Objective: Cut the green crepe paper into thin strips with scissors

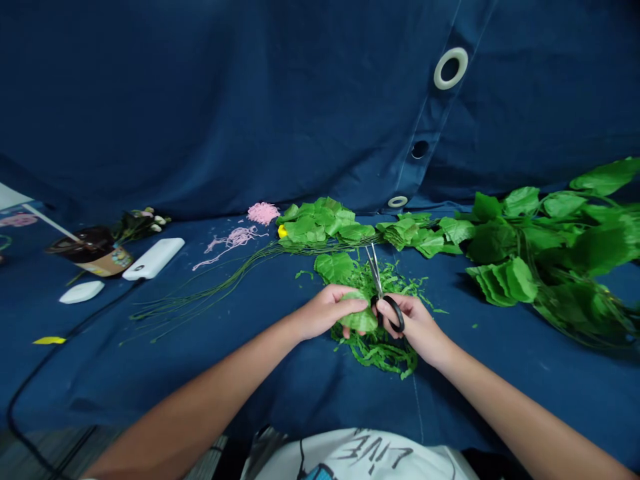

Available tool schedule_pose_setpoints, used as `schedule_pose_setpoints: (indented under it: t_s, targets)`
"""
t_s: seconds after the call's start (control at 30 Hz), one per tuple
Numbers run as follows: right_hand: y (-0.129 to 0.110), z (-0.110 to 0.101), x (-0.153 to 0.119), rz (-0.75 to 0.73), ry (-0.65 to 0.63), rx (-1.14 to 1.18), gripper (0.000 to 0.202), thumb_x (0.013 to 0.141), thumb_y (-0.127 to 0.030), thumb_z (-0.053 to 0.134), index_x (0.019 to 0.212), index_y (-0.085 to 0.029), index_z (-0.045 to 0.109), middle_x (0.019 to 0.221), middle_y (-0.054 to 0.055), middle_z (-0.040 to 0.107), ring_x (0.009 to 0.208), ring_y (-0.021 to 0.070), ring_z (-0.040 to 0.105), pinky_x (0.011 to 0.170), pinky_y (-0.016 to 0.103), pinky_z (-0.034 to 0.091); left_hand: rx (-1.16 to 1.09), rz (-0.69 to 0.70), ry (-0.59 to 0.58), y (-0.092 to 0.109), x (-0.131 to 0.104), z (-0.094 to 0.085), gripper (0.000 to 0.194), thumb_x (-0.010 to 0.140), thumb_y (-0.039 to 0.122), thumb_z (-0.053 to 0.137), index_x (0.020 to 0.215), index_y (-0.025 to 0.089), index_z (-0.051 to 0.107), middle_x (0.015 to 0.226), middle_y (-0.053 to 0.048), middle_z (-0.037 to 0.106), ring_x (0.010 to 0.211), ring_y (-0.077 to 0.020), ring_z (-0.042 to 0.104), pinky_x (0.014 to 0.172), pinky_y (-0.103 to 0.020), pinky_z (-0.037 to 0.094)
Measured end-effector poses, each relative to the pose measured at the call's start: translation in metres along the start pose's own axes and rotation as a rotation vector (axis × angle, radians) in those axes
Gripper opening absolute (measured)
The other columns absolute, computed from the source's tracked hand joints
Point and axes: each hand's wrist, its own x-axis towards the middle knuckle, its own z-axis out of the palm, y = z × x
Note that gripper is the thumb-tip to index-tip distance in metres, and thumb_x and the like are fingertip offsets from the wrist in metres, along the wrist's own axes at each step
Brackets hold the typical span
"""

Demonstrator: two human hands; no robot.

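My left hand pinches a green artificial leaf between thumb and fingers. Close beside it, my right hand grips black-handled scissors, whose narrow metal blades point away from me and stand slightly apart. The blades do not touch the held leaf. Beneath both hands lies a heap of thin green leaf trimmings. Another loose leaf rests just beyond my left hand. Farther back sits a pile of cut leaves, with long thin green stems running out to the left.
A bunch of leafy artificial vines spreads over the right side. Pink yarn-like strands lie at the back. To the left are a white device with a black cable, a small white object and a dark pot. A blue curtain hangs behind.
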Motion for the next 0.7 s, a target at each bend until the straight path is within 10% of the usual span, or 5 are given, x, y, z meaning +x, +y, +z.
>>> schedule_pose_setpoints:
  t_s: [0.47,0.7]
  targets:
    - [-0.005,-0.002,0.001,-0.037,0.203,0.017,0.046,0.089,-0.061,0.058,0.089,-0.016,0.068,0.058,0.002,0.060,0.045,0.0125,0.042,0.043,0.026,0.035,0.008,0.123,0.374,-0.015,0.012,-0.013,0.019,0.086,0.034,0.059,0.090,0.016,0.055,0.066,0.001,0.063,0.050,-0.0118,0.061,0.036,-0.016,0.042]
    - [-0.002,0.000,0.002,0.002,0.105,-0.021,0.046,0.087,-0.061,0.060,0.086,-0.016,0.069,0.069,0.004,0.066,0.046,0.0107,0.042,0.043,0.024,0.034,-0.009,0.096,0.315,-0.011,0.009,-0.006,0.027,0.078,0.025,0.066,0.098,0.018,0.051,0.066,0.002,0.064,0.052,-0.0130,0.062,0.039,-0.017,0.044]
